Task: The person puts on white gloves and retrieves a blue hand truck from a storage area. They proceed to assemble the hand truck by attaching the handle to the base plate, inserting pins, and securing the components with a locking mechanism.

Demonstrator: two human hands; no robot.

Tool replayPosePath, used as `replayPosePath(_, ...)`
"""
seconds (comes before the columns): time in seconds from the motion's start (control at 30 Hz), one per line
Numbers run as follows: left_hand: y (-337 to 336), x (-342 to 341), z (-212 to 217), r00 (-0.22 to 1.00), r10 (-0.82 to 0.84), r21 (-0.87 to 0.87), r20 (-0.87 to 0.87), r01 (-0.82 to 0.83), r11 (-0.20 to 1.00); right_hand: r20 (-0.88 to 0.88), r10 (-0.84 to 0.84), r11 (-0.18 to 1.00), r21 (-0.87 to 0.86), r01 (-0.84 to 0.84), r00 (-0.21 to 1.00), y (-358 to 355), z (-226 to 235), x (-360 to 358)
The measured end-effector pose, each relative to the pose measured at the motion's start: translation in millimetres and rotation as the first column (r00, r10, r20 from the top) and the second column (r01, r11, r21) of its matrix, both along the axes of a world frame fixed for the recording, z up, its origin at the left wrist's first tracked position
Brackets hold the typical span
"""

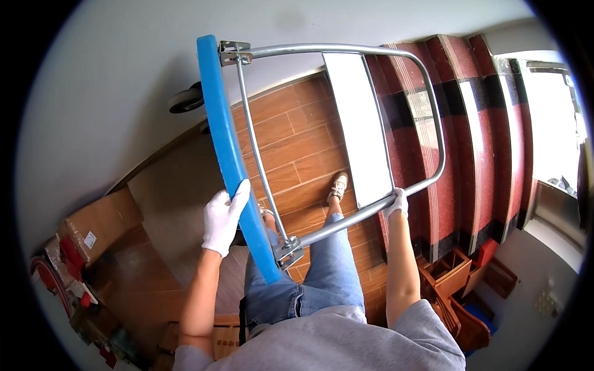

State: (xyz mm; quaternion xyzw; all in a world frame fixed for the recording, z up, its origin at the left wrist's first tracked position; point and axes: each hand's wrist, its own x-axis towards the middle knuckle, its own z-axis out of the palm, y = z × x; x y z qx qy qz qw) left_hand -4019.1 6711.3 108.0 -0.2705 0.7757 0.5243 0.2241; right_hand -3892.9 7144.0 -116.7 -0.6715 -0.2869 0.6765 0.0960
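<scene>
I hold up a platform trolley tilted on its side, its blue deck point(224, 133) edge-on to me. My left hand point(224, 219), in a white glove, closes on the deck's edge, thumb on the near side. My right hand point(398, 203), also gloved, is wrapped round the nearer tube of the silver U-shaped handle point(440, 133). The handle stands out rightward from the deck, joined by metal hinge brackets point(289, 252). A white panel point(359, 127) spans between the handle's side tubes. On the deck's left, a dark caster wheel point(187, 99) points to the wall.
Red and black stone steps point(461, 148) rise at the right. Below them are wooden chairs point(455, 303). A cardboard box point(102, 226) and other goods lie at lower left. My feet stand on the brown tiled floor point(297, 136); a pale wall point(124, 74) runs along the left.
</scene>
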Motion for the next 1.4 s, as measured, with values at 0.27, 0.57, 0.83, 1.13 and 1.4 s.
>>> replayPosePath(0.27,50,9,-18,0.998,-0.046,-0.152,-0.036,0.040,0.988,0.173,0.098,0.994,0.023,-0.104,0.980,27,-11,-12)
replayPosePath(0.57,128,-9,-8,0.983,-0.178,-0.205,0.051,0.185,0.961,0.206,0.135,0.991,-0.046,-0.128,0.969,72,-73,-6)
replayPosePath(0.83,149,-16,-8,0.970,-0.209,-0.261,0.127,0.236,0.936,0.223,0.107,0.994,0.009,-0.112,0.969,98,-128,-20)
replayPosePath(1.13,165,-13,-25,0.982,-0.181,-0.231,0.050,0.187,0.955,0.302,0.231,0.948,0.146,-0.284,0.925,108,-92,-34)
replayPosePath(1.4,170,-22,-1,0.983,-0.146,-0.229,0.114,0.169,0.959,0.339,0.103,0.918,0.329,-0.220,0.935,89,-50,-42)
